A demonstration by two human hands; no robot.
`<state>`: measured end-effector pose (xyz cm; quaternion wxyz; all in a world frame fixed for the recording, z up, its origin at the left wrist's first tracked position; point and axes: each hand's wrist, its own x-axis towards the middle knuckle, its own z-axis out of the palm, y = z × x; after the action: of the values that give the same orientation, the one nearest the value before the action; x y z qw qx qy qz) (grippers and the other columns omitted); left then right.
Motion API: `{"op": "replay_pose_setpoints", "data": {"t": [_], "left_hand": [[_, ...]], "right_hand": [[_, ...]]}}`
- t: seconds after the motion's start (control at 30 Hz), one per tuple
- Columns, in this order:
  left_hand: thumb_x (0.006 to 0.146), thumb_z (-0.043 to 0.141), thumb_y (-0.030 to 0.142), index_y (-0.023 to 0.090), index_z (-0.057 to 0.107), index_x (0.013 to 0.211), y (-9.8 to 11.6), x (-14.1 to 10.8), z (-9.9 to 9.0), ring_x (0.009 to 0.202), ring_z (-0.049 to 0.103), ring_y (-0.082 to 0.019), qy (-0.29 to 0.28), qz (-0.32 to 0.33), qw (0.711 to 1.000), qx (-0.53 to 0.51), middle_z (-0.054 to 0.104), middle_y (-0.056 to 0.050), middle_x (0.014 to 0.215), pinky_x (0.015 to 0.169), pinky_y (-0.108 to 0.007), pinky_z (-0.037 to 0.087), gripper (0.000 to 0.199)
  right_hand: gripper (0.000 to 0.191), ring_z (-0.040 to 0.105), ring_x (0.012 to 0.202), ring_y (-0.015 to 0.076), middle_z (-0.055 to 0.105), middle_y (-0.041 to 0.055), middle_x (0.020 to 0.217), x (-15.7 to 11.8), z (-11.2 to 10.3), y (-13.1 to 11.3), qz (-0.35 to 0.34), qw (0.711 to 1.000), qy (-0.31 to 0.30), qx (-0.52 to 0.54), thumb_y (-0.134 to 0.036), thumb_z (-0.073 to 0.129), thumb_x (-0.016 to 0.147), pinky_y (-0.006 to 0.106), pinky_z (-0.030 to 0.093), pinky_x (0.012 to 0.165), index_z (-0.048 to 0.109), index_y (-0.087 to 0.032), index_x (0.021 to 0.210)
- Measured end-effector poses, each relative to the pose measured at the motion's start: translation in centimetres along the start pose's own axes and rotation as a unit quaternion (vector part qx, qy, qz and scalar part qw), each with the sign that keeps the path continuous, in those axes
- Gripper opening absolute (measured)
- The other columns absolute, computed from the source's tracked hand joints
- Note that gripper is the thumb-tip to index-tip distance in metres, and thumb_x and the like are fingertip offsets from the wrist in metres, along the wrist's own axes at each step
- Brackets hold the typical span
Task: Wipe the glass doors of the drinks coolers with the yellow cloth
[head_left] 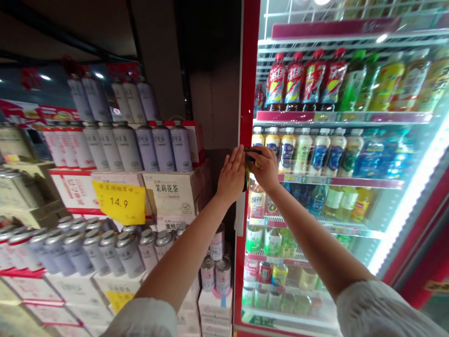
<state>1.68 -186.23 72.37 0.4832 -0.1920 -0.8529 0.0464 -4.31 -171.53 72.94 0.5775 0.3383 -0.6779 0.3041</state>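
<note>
My left hand (232, 175) lies flat against the red upright edge (245, 112) of a drinks fridge, its fingers stretched upward. Just to the right, my right hand (264, 168) is bent round a small black and yellow piece (247, 174) at the same edge. Part of that piece hangs below the fingers; the rest is hidden, and its exact kind is unclear. Behind my right hand, a row of bottles with white caps (303, 150) stands on a fridge shelf. Both forearms reach up from the bottom of the view.
Lit fridge shelves hold red-labelled bottles (312, 79), green bottles (272, 241) and cans (264, 272). On the left, tall cans (150, 147) stand on stacked cartons (171, 192), with a yellow price sign (119, 202) reading 14.9. Smaller cans (222, 274) stand near the fridge's lower left.
</note>
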Motion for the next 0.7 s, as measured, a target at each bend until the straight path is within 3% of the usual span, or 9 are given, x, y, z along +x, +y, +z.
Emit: {"op": "replay_pose_setpoints", "data": {"t": [0.17,0.37,0.57,0.7], "left_hand": [[0.097,0.027,0.007,0.006,0.024,0.159,0.0,0.1,0.5,0.158,0.015,-0.024,0.029,0.011,1.000,-0.005,0.028,-0.017,0.168,0.129,-0.051,0.022,0.062],[0.097,0.026,0.007,0.004,0.034,0.155,-0.2,-2.4,1.7,0.157,0.017,-0.023,-0.020,0.029,0.999,0.015,0.030,-0.016,0.167,0.128,-0.045,0.025,0.059],[0.096,0.029,0.005,0.005,0.036,0.155,-0.1,-6.6,3.8,0.157,0.015,-0.023,-0.050,0.051,0.997,0.008,0.028,-0.014,0.167,0.128,-0.046,0.027,0.060],[0.096,0.032,0.006,0.005,0.035,0.155,0.8,-10.6,5.8,0.157,0.014,-0.024,-0.069,0.056,0.996,0.006,0.029,-0.015,0.167,0.128,-0.045,0.027,0.059]], "right_hand": [[0.026,0.056,0.116,0.0280,0.071,0.0056,0.122,-0.1,-0.2,0.1,-0.020,0.999,-0.009,-0.034,-0.018,0.061,0.092,0.046,0.046,0.099,0.077,-0.027,0.111],[0.023,0.058,0.119,0.0265,0.074,0.0029,0.124,-3.3,-0.3,0.3,-0.058,0.994,-0.026,-0.090,-0.024,0.061,0.097,0.043,0.043,0.097,0.077,-0.029,0.113],[0.026,0.058,0.122,0.0242,0.074,0.0016,0.125,-7.8,-0.4,0.7,-0.112,0.989,-0.047,-0.080,-0.024,0.055,0.101,0.041,0.041,0.099,0.074,-0.031,0.117],[0.023,0.060,0.119,0.0227,0.075,0.0022,0.121,-11.3,-0.3,0.5,-0.104,0.989,-0.086,-0.065,-0.025,0.055,0.100,0.040,0.041,0.101,0.076,-0.029,0.110]]}}
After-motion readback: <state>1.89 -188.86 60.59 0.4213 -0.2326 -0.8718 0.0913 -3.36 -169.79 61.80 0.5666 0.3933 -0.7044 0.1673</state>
